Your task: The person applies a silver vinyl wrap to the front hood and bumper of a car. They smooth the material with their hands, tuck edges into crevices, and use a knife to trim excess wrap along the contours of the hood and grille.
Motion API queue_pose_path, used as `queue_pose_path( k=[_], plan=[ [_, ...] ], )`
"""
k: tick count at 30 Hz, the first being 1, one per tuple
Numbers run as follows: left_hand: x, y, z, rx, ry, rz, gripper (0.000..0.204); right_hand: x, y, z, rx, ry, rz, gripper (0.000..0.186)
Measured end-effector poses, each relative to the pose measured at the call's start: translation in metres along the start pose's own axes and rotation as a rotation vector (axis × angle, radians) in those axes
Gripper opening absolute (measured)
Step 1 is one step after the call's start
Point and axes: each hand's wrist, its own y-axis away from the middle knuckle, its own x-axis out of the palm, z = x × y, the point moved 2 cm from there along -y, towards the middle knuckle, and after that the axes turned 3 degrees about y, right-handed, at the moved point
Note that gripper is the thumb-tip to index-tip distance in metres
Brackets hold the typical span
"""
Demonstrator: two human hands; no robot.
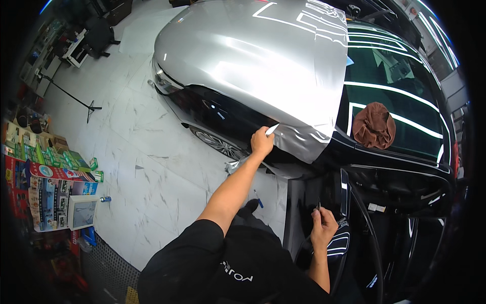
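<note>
Silver film (298,142) drapes a car (223,109) — left hand (261,142) closed on a white tool (272,129), right hand (324,226) pinching something dark (318,205).

Your silver film (243,66) is covering the bonnet of the black car (215,104), creasing where it is hanging over the side. Your pointed white tool (272,129) is slanting beside those creases; your slim dark item (318,205), partly hidden, is sitting farther right.

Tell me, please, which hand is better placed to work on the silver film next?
Likely the left hand: it holds a white tool at the edge of the silver film. The right hand, holding a small dark object, is farther away.
</note>
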Motion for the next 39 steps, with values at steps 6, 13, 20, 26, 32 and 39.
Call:
queue_pose_path(
  k=[6, 13, 20, 26, 32, 39],
  plan=[
    [0.008, -0.024, 0.041, -0.132, 0.366, 0.178, 0.023, 0.0, -0.018, 0.004, -0.14, 0.124, 0.012, 0.015],
    [0.003, -0.002, 0.018, -0.133, 0.342, 0.121, 0.037, -0.012, -0.074, 0.007, -0.315, 0.279, 0.034, 0.015],
    [-0.021, -0.033, 0.011, -0.261, 0.391, 0.332, 0.028, 0.022, -0.144, -0.008, -0.446, 0.309, 0.099, 0.015],
    [-0.033, -0.039, -0.012, -0.045, -0.034, 0.323, 0.027, 0.058, -0.175, -0.02, -0.544, 0.336, 0.065, 0.015],
    [-0.019, -0.005, -0.039, 0.416, -0.235, -0.146, 0.029, 0.114, -0.205, -0.034, -0.787, 0.461, -0.05, 0.023],
    [-0.008, -0.008, -0.02, 0.522, -0.148, -0.182, 0.022, 0.176, -0.237, -0.041, -0.933, 0.532, -0.117, 0.028]
  ],
)
